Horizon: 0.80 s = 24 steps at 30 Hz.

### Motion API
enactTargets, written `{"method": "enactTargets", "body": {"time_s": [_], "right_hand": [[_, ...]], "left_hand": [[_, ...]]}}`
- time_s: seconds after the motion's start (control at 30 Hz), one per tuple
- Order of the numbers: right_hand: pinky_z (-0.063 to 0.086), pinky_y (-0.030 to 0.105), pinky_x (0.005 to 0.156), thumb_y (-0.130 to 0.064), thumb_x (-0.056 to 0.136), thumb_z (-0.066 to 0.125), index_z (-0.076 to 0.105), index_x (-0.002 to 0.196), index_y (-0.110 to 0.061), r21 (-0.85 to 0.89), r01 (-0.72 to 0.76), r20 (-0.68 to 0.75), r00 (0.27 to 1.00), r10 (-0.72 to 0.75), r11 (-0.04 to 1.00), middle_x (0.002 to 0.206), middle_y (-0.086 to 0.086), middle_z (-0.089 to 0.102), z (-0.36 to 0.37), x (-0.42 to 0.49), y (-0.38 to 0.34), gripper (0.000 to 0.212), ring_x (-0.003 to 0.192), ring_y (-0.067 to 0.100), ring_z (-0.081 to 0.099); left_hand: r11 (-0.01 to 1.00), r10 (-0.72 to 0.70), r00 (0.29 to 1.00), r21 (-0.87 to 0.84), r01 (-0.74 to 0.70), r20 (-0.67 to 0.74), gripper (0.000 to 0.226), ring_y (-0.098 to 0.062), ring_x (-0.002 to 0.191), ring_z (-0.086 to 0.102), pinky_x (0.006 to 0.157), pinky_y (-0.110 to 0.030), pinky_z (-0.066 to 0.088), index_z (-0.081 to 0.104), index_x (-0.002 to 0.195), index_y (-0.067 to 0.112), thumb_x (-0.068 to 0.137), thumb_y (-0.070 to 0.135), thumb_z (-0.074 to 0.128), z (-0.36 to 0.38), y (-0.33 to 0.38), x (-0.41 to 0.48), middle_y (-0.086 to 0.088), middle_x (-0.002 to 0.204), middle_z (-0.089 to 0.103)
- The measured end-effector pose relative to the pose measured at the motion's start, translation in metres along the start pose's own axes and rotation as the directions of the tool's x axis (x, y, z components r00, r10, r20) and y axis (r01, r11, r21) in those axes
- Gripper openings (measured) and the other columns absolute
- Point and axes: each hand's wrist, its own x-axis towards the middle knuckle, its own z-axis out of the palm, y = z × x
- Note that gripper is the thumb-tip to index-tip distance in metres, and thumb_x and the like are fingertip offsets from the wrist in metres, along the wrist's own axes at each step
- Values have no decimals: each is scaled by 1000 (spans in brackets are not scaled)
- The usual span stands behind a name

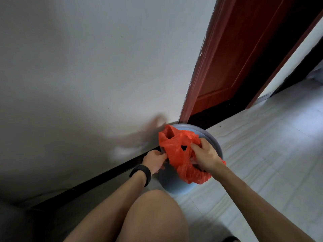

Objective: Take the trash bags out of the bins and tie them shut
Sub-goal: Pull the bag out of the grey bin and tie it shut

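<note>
red bag (176, 151): plain plastic, no print I can make out
bin (209, 135): smooth blue rim, no label or brand showing
wristband (142, 173): all black, nothing readable (too small and dark anyway)
door (227, 58): plain red wood, no sign or number

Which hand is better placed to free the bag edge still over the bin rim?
Probably right: the right hand is beside that fold of the red bag; the left hand grips its opposite side.
</note>
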Motion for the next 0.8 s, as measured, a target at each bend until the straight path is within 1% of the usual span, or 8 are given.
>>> {"method": "enactTargets", "body": {"time_s": [0.1,0.2,0.27,0.4,0.5,0.6,0.7,0.8], "right_hand": [[54,45,88,-49,94,48,63,95,-18,42,-21,-58,998,23,999,92,2,72,-2,2,0,35,91,23,67],[50,39,91,-32,96,47,60,109,-18,186,-92,-189,974,128,978,95,0,65,-12,10,-2,23,99,27,62],[51,43,94,-26,96,44,57,118,-14,272,-133,-245,948,202,953,101,5,63,-18,16,-3,29,100,29,60],[52,45,93,-23,95,40,56,111,-10,359,-127,-333,908,254,925,105,9,63,-23,21,-10,27,99,30,61],[50,42,95,-22,97,41,59,114,-4,463,-58,-494,812,312,884,108,14,63,-39,26,-20,30,102,30,60],[51,48,97,-31,90,45,61,118,-7,501,26,-601,729,327,865,112,16,66,-83,37,-25,40,106,31,63],[53,44,92,-33,88,47,60,118,-11,453,41,-600,753,271,890,112,11,66,-117,41,-28,40,105,30,64],[49,31,75,-26,94,47,61,113,-7,327,78,-577,806,134,942,100,7,64,-120,40,-39,30,91,23,61]], "left_hand": [[999,-39,999,-32,40,28,19,-22,68,70,59,-27,45,56,81,19,88,35,64,2,1,2,-2,75,71],[999,-32,998,25,31,54,23,-25,72,74,61,-30,50,57,84,15,91,36,62,-1,-1,1,-3,79,73],[999,-44,998,23,43,49,24,-25,74,74,63,-32,54,58,85,14,95,35,58,-3,-4,2,-5,85,74],[998,-54,998,-29,55,28,26,-20,58,69,48,-28,51,60,83,8,98,30,57,5,-4,3,-6,81,70],[996,-83,996,-43,82,-23,26,-20,51,67,42,-27,51,62,94,0,98,24,56,8,-5,2,-10,75,68],[994,-111,991,-22,110,-69,21,-26,62,72,55,-35,60,62,97,2,99,21,53,-8,-16,7,-14,79,71],[990,-133,988,-55,129,-73,19,-33,76,71,67,-42,61,58,107,2,100,18,50,-20,-18,15,-20,97,69],[990,-137,988,-45,134,-69,18,-33,74,67,59,-40,58,54,110,0,101,15,48,-15,-8,17,-22,99,65]]}}
